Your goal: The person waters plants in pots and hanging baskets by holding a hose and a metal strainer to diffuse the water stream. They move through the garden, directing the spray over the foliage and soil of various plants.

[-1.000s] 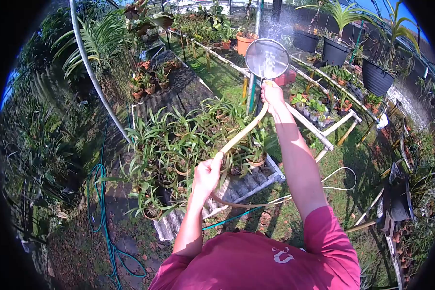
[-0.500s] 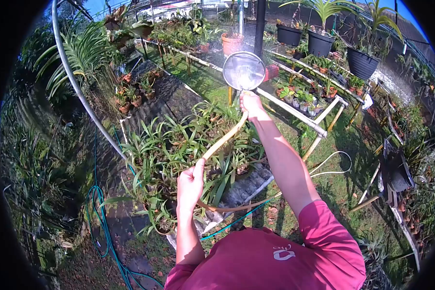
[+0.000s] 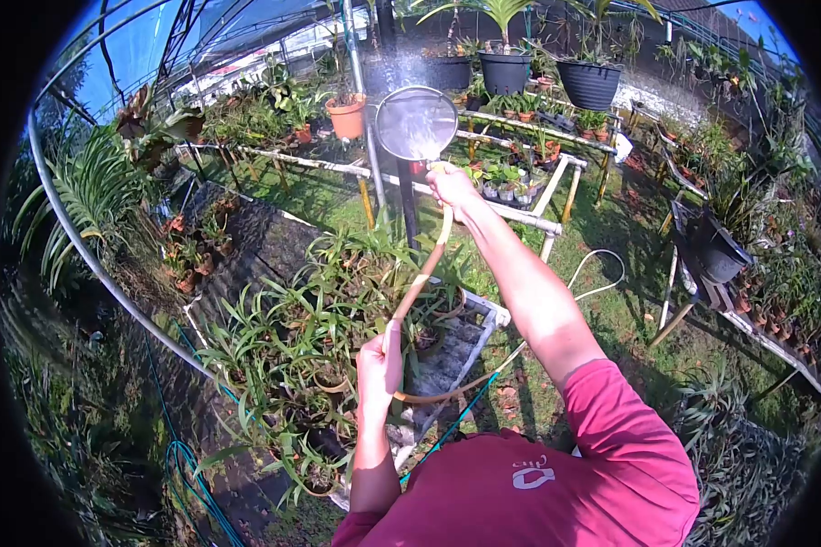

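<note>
My right hand (image 3: 453,191), arm stretched out, is closed around the upper end of a tan garden hose (image 3: 420,277), just below a round, mesh-like spray head (image 3: 417,123) with a dark rim. Water sprays from the head, upward and away from me. Lower down, my left hand (image 3: 379,369) is wrapped around the same hose, which curves beneath it and off to the right. Long-leaved potted plants (image 3: 310,319) crowd a low bench (image 3: 470,351) under and left of the hose.
An orange pot (image 3: 346,118) and black pots (image 3: 589,84) hang beyond the spray head. White pipe rails (image 3: 511,215) cross ahead. A metal pole (image 3: 367,137) stands just left of the spray head. Teal hose (image 3: 196,483) lies coiled at lower left, and a curved metal pipe (image 3: 82,242) arcs along the left.
The view has tilted up and turned to the right. The spray head now lies further left in view, near the pole and orange pot. Both hands keep their grip on the hose.
</note>
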`<state>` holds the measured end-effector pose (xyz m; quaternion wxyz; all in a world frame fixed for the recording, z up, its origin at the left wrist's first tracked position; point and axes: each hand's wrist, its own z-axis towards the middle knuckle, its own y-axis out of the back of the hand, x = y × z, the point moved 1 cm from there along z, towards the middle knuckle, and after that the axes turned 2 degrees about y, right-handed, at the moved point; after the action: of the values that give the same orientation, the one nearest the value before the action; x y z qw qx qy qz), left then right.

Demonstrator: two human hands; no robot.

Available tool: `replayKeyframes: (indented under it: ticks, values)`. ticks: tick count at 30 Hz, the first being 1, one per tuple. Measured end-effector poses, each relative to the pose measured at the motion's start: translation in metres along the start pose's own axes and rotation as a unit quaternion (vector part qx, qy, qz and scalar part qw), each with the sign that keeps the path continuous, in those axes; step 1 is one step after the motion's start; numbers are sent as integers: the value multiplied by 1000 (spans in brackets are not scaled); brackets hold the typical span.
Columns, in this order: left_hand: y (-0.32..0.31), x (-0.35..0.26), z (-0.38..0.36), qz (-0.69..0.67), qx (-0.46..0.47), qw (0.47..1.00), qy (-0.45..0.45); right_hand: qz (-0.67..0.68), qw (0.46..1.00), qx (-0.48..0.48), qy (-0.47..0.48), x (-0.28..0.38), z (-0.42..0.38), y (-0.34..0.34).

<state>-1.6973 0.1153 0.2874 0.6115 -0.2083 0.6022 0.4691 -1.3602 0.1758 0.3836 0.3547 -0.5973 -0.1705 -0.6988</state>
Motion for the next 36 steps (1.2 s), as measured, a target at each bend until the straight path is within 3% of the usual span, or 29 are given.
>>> replayKeyframes:
  ticks: [5,12,17,21,28,32,36]
  values:
    - [-29,3,17,-52,63,996,-33,6,997,-72,37,7,5,49]
    - [-78,-32,23,33,63,997,-15,19,991,-119,55,28,6,122]
    - [-107,-48,23,60,51,994,-76,19,979,-184,82,44,4,152]
    - [-118,-62,27,79,80,993,-47,1,972,-220,86,45,1,178]
    - [-152,-53,24,2,96,992,-80,6,947,-296,123,47,-10,222]
    - [-160,-58,23,6,129,987,-94,-34,960,-259,104,55,-25,246]
    - [-165,-70,23,26,138,986,-93,-54,948,-280,143,63,-16,265]
